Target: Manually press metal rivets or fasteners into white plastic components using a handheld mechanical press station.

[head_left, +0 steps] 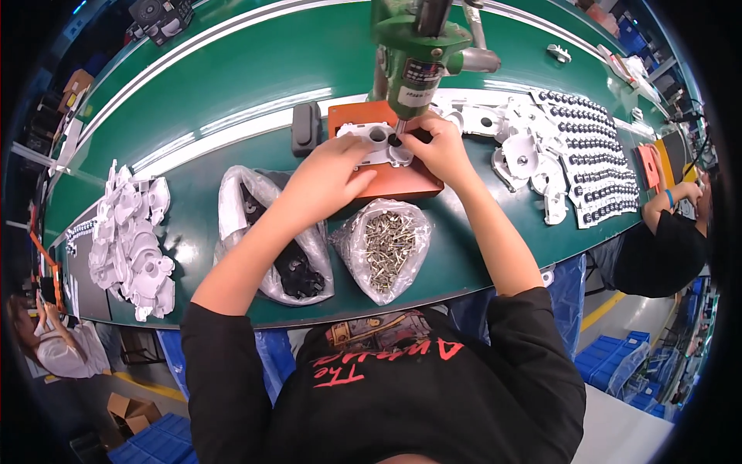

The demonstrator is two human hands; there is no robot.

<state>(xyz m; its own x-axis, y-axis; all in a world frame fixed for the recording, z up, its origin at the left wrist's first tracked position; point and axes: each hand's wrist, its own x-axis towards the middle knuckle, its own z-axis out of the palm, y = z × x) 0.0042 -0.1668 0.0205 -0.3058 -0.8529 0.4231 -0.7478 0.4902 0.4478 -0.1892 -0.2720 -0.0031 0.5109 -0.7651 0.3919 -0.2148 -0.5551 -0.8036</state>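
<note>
Two bags fill most of the bench between the orange plate [394, 184] and the near edge of the green table [464, 240]: the clear bag of screws [349, 246] just in front of the plate, the bag of black parts [232, 207] to its front left. Right of the plate, green surface shows between the right forearm and a heap of white parts [525, 155]; left of it stands one dark grey case [307, 129], close by. The green press [415, 81] rises over the plate's back edge.

Both forearms reach in over the near edge and converge on the plate. The left hand [328, 174] lies palm down, fingers over the left end of a white part [379, 157], thumb spread apart; whether it clamps, I cannot tell. The right hand [442, 151] bends thumb and forefinger into a narrow gap beside the press rod; its grip on the small black piece [395, 140] there is unclear.

One white part lies on the plate. Roughly eight rows of black-capped pieces [595, 158] sit far right of it, and one more white heap [139, 240] far left.
</note>
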